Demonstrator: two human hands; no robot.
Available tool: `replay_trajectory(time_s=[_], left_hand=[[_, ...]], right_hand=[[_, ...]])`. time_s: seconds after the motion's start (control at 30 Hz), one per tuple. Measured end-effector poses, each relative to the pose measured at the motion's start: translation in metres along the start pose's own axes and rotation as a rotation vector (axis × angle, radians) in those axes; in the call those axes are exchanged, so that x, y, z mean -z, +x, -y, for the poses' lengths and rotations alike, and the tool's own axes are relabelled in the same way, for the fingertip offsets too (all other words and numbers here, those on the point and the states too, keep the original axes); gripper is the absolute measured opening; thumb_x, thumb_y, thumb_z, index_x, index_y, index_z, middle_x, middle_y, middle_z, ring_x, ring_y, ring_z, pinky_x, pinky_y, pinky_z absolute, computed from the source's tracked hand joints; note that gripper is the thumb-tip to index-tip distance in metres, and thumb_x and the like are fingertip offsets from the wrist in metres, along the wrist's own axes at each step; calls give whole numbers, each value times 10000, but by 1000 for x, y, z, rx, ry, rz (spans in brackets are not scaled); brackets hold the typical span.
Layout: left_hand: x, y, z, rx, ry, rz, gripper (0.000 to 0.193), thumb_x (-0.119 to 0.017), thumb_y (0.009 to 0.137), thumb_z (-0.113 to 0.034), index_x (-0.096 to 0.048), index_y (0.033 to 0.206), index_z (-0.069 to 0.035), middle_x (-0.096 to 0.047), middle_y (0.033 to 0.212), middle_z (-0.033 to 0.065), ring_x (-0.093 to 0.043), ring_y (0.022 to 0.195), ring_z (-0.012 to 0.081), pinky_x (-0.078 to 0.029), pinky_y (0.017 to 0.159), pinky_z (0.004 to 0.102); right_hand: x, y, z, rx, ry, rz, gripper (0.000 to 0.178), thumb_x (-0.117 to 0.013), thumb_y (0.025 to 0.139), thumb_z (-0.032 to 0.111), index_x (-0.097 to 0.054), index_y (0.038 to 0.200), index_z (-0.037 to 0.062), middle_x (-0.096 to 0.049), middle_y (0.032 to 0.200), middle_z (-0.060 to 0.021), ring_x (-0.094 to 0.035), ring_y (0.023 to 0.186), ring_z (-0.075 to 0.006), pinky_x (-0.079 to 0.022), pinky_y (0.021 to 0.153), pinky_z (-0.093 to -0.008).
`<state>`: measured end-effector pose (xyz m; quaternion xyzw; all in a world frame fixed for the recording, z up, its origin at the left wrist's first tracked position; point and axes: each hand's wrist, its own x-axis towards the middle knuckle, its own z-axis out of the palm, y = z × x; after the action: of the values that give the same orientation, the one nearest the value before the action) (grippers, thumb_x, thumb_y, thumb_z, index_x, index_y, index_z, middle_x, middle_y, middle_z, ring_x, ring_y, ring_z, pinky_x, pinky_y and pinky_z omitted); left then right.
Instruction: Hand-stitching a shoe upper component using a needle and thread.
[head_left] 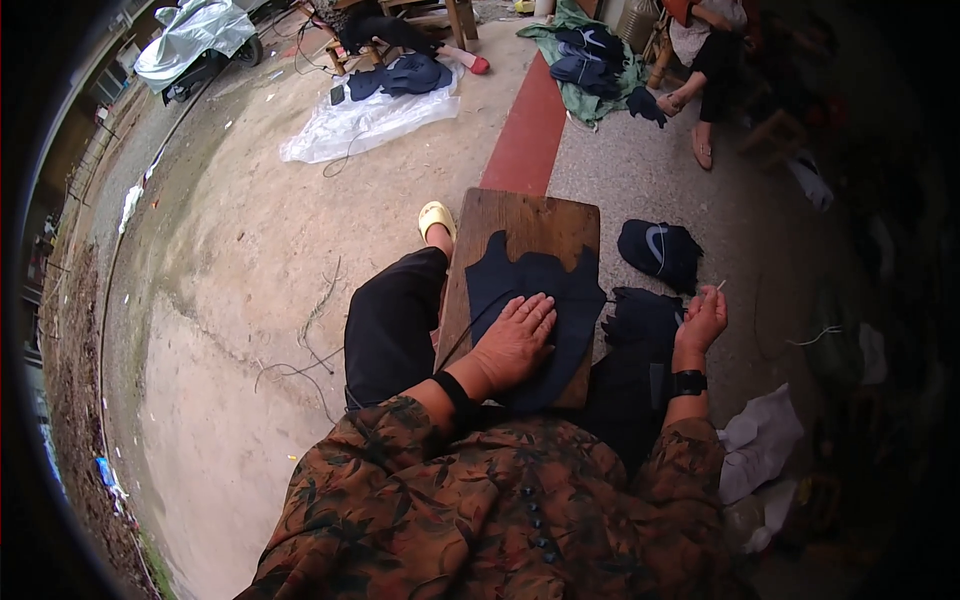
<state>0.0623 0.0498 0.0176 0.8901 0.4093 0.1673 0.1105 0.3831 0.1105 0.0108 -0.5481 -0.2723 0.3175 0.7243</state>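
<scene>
My left hand [517, 343] lies flat, fingers stretched, on a dark navy piece of cut fabric [563, 290]. The fabric is spread over a wooden board [520, 212] on my lap, and its far edge is notched. To the right of the board my right hand [702, 326] is raised with its fingers closed. A thin pale stick-like thing [721, 287] pokes out above the fingers; its kind is too small to tell. Under that hand, more dark fabric [640, 316] lies over my right thigh.
A dark bundle with a pale curved mark [660, 250] rests on the floor beyond my right hand. Dark cloth [412, 74] lies on a white plastic sheet [370, 128] far left. Two seated people show at the back. White bags [762, 440] lie at my right.
</scene>
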Motion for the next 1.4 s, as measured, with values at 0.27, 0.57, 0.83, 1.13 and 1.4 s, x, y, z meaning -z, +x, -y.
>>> replay_trajectory(time_s=[0.27,0.57,0.83,1.13,1.4], left_hand=[[0,1,-1,-5,-9,-28,510,-540,843,-275,-462,1250,23,-406,1355,185,-346,1293,315,-222,1074,455],[-5,-3,2,0,17,-49,502,-550,834,-284,-480,1243,-1,-427,1344,159,-363,1283,291,-210,1064,473],[3,-2,2,6,-54,-64,477,-572,815,-255,-500,1210,4,-455,1296,167,-381,1260,296,-242,1040,476],[-1,-3,2,0,-15,-65,493,-557,832,-268,-489,1236,6,-426,1343,165,-364,1280,286,-225,1057,464],[1,-3,2,-3,-13,-64,489,-555,832,-267,-493,1232,8,-425,1342,166,-371,1275,289,-229,1058,462]], right_hand=[[39,24,71,129,-127,-351,166,-491,934,196,-531,826,76,-354,539,59,-288,446,-19,-192,394,-198],[-87,-97,2,715,-1023,980,130,-559,792,77,-533,917,57,-595,654,-164,-601,621,-365,-472,546,-432],[-113,-104,-1,883,-1386,1166,74,-543,772,90,-483,801,57,-583,584,-148,-616,574,-329,-487,524,-427],[-84,-95,4,843,-1424,1087,85,-550,741,44,-483,792,54,-589,598,-158,-616,589,-334,-488,542,-424],[-58,-79,19,814,-1478,967,73,-553,756,46,-483,774,53,-558,578,-150,-594,577,-350,-465,527,-449]])
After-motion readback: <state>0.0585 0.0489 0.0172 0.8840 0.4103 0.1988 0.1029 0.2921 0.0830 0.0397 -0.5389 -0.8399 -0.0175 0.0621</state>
